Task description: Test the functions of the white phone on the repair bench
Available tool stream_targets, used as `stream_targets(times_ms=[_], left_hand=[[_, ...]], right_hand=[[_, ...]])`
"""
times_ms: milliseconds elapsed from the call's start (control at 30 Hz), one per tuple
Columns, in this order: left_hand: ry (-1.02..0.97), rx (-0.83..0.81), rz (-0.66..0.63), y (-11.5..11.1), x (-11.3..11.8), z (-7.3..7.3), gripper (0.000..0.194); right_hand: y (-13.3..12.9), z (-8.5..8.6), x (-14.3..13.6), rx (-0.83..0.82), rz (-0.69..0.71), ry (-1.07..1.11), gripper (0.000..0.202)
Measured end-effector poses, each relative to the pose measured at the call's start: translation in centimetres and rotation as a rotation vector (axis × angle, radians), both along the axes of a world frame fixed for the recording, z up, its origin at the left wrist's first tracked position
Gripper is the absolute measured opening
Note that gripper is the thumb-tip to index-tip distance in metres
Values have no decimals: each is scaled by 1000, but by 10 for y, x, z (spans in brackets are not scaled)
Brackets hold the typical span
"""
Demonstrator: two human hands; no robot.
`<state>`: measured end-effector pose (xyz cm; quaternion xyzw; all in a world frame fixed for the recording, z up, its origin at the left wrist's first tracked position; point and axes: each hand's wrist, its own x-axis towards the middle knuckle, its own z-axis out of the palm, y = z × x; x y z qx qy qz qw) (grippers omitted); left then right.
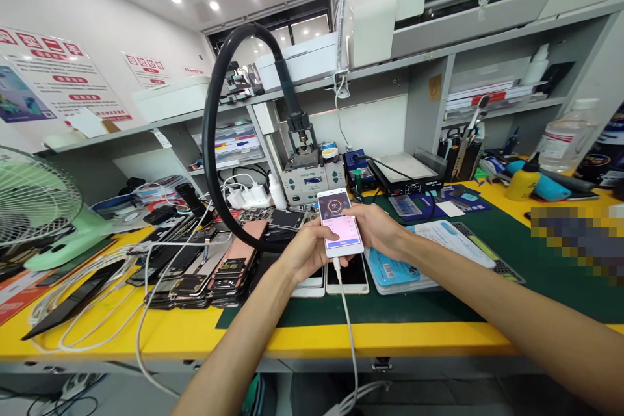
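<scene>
Between my two hands is a white smartphone (345,224), its screen lit with a dark round dial above a pink area. My left hand (309,247) is wrapped round the phone's left side, the thumb lying over the lower part of the screen. At the right edge my right hand (373,224) grips the phone too, its thumb near the screen's upper middle and its other fingers mostly hidden behind. A white charging cable (347,312) is plugged into the bottom of the phone and hangs over the table edge. Below it lie other phones (348,278) on the green mat (419,312).
Stacks of dismantled phones (234,273) and tangled white cables (73,312) lie to the left, near a green fan (43,208). A hot-air station (312,185) with a black hose (209,143) stands behind. Right are a blue-and-white case (439,247) and a yellow bottle (522,183).
</scene>
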<state>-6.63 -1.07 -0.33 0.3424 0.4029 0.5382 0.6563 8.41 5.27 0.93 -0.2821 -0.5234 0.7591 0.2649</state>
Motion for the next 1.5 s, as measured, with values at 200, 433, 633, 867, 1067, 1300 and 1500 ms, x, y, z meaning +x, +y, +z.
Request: stream_targets(times_ms=[200,433,633,867,1067,1300,1500], left_hand=[[-59,-2,-50,1,-4,0,58],[-50,0,-40,1,-3,-1,63],[-19,-4,-11,0,-1,0,63],[7,18,-16,-1,0,1,57],[10,48,-27,0,-2,-3,57],[12,80,-62,0,-2,-4,57],[-12,46,-50,-1,-1,0,59]], right_hand=[[-1,1,0,10,16,-3,30],[0,0,0,8,37,7,30],[2,-2,0,0,6,1,28],[3,-3,0,1,0,-5,26],[1,-2,-1,0,1,7,26],[2,-3,-1,1,1,11,25],[1,-2,1,14,24,16,29]])
